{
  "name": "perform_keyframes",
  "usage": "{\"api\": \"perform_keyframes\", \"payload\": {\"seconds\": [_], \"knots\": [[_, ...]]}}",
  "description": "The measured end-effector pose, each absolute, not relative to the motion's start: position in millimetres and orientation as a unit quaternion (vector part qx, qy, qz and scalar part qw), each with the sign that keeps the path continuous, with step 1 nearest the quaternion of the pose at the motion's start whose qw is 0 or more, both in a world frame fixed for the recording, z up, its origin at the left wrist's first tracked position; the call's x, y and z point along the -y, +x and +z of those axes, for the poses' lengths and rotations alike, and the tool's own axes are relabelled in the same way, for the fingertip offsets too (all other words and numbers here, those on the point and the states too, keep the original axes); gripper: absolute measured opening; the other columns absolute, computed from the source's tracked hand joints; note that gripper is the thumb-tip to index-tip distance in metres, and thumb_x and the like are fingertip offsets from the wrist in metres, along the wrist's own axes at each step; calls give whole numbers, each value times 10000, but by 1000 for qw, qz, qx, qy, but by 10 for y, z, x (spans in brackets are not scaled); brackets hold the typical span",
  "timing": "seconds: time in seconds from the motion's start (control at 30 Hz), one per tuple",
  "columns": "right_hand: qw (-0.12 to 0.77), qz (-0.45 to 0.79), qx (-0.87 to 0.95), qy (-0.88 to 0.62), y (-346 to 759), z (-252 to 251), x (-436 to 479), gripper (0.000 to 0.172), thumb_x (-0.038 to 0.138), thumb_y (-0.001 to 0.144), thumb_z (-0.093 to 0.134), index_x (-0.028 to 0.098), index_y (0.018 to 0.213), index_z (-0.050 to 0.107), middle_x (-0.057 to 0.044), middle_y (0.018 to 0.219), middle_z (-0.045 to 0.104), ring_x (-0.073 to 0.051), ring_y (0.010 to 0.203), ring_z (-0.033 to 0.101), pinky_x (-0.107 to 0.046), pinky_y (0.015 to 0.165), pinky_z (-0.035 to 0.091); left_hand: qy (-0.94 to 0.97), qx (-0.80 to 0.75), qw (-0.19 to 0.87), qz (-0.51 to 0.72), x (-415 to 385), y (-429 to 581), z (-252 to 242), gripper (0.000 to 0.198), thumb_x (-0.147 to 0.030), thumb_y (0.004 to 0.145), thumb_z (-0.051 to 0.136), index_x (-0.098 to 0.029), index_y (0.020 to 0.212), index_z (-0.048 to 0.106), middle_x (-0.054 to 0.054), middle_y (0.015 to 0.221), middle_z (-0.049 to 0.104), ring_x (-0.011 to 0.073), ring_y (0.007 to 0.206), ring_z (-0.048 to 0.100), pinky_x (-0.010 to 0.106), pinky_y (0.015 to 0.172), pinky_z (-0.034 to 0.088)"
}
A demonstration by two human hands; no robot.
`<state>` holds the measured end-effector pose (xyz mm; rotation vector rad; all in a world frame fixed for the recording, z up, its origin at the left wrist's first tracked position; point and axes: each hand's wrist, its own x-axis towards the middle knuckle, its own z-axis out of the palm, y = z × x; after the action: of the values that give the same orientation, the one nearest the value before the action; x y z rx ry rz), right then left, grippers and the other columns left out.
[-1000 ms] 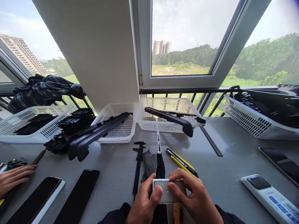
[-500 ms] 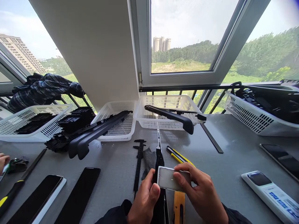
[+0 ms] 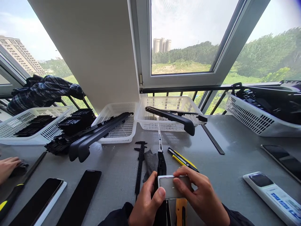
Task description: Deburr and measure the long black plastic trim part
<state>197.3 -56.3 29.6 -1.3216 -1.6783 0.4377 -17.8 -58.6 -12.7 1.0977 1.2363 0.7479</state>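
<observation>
My right hand point(image 3: 201, 196) is closed on a flat whitish-grey rectangular block point(image 3: 169, 185), thumb on its face and fingers along the top edge. The block's left end lies across a long black plastic part point(image 3: 161, 164), which points away from me. My left hand point(image 3: 147, 199) wraps around that part from the left, its thumb beside the block's lower left corner; its other fingers are partly hidden. Below the block lies an orange-handled cutter point(image 3: 181, 210). Just left of the part are a dark grey cloth point(image 3: 150, 161) and a black caliper point(image 3: 140, 163). A yellow-black utility knife point(image 3: 182, 158) lies to the right.
White baskets with black parts point(image 3: 117, 138) line the back of the grey table. Two dark phones point(image 3: 80, 197) lie left, beside a yellow-black-handled file point(image 3: 14, 194). A white handheld device point(image 3: 270, 191) is at right. Another person's hand point(image 3: 8, 168) shows at far left.
Both hands stay on the part and block; the block has shifted slightly downward, towards me. At far left, the other person's hand has come further into view over a dark cloth-like bundle.
</observation>
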Motion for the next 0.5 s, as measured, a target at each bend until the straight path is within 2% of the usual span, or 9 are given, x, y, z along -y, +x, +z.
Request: {"api": "perform_keyframes", "payload": {"seconds": [0.13, 0.23, 0.3, 0.37, 0.5], "knots": [[485, 158, 620, -597, 2085, 333, 554, 222, 401, 1005, 628, 241, 887, 725, 54, 641, 654, -113, 482, 562, -208, 457, 449, 511, -517, 620, 297, 576, -205, -125, 992, -778, 839, 634, -121, 1572, 506, 168, 1658, 477, 412, 1561, 369, 461, 1274, 331], [494, 147, 600, -611, 2168, 332, 551, 242, 414, 997, 622, 236, 871, 724, 36, 686, 684, -126, 523, 595, -213, 481, 471, 578, -454, 632, 246, 523, -188, -36, 988, -753, 825, 666, -139, 1580, 494, 175, 1605, 541, 433, 1509, 440, 492, 1259, 344], [496, 141, 596, -616, 2185, 328, 547, 251, 417, 991, 623, 233, 856, 727, 21, 730, 717, -138, 570, 635, -215, 507, 489, 622, -394, 637, 228, 478, -151, 69, 922, -729, 825, 673, -156, 1537, 545, 157, 1470, 661, 438, 1410, 540, 497, 1207, 411], [495, 143, 594, -618, 2178, 329, 541, 266, 427, 988, 623, 230, 843, 730, 14, 734, 725, -144, 574, 638, -221, 499, 485, 638, -368, 638, 225, 442, -108, 191, 819, -702, 853, 644, -168, 1473, 602, 127, 1302, 748, 405, 1277, 632, 465, 1122, 491], [488, 169, 607, -604, 2154, 341, 543, 291, 443, 987, 625, 229, 818, 724, 16, 696, 694, -140, 541, 598, -231, 495, 473, 643, -364, 637, 218, 410, -45, 400, 700, -675, 872, 610, -172, 1355, 678, 85, 1085, 788, 345, 1070, 709, 401, 1001, 554]]}}
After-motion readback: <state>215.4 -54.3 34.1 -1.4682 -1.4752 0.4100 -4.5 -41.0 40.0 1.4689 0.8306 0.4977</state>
